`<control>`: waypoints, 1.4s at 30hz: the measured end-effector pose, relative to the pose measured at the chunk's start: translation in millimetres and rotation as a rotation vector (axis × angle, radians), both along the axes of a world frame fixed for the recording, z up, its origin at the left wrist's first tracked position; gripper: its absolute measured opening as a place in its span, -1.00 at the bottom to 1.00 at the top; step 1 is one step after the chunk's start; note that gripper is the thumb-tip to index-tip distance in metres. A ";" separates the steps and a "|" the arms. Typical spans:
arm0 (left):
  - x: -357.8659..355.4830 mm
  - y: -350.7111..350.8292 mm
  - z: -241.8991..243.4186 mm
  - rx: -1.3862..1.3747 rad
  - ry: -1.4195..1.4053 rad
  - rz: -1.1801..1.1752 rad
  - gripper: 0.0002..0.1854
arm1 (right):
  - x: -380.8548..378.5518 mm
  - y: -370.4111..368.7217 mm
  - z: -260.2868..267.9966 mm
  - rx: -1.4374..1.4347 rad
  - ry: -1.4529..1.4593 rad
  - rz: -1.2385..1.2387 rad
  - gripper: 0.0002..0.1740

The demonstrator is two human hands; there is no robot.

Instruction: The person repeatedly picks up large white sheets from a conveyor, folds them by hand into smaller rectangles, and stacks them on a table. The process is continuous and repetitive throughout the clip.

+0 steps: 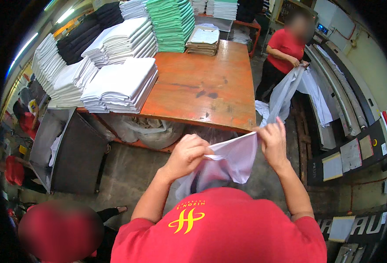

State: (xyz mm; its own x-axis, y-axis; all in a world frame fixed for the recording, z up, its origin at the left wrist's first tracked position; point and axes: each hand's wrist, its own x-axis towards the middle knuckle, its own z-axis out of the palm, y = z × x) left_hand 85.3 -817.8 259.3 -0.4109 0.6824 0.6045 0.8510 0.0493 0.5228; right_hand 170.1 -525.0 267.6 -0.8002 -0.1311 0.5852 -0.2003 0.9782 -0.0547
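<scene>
A thin white cloth hangs between my two hands, in front of my red shirt. My left hand pinches its upper edge, where the fabric is bunched. With raised fingers, my right hand grips a corner of the same edge, close to the table's near right corner. The stretch between the hands is pulled fairly straight, while the lower part hangs loose and is partly hidden by my chest. Just beyond my hands stands a worn orange wooden table.
Folded white cloths and green cloths are stacked on the table. A co-worker holds a pale cloth beside a roller ironing machine. A metal cart stands left, near another person. Plastic bags sit under the table.
</scene>
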 end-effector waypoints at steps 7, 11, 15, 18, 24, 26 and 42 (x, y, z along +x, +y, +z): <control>-1.2 -26.2 11.4 0.568 -0.494 0.401 -0.93 | -8.3 52.1 14.8 -0.284 0.503 -0.442 -0.75; -20.8 -83.2 4.1 1.211 -0.431 0.631 -0.93 | 49.1 141.4 10.8 -0.590 0.983 -0.105 -0.65; -22.6 -100.8 36.9 1.221 0.372 0.517 -0.87 | 95.2 107.3 60.8 -0.997 1.183 -0.391 -0.65; -54.5 -72.3 48.3 1.286 0.427 0.279 -0.82 | 59.6 45.6 65.0 -0.788 0.920 -0.156 -0.70; -48.7 66.5 39.9 0.914 -0.387 -0.341 -0.93 | -34.2 -75.6 40.7 -0.719 0.347 0.277 -0.80; -43.3 67.4 30.5 0.798 -0.470 -0.338 -0.93 | -36.6 -103.6 42.4 -0.835 0.224 0.323 -0.85; -53.0 57.8 38.2 0.391 -1.043 -0.400 -0.85 | -38.1 -81.8 65.7 -0.467 0.282 0.397 -0.81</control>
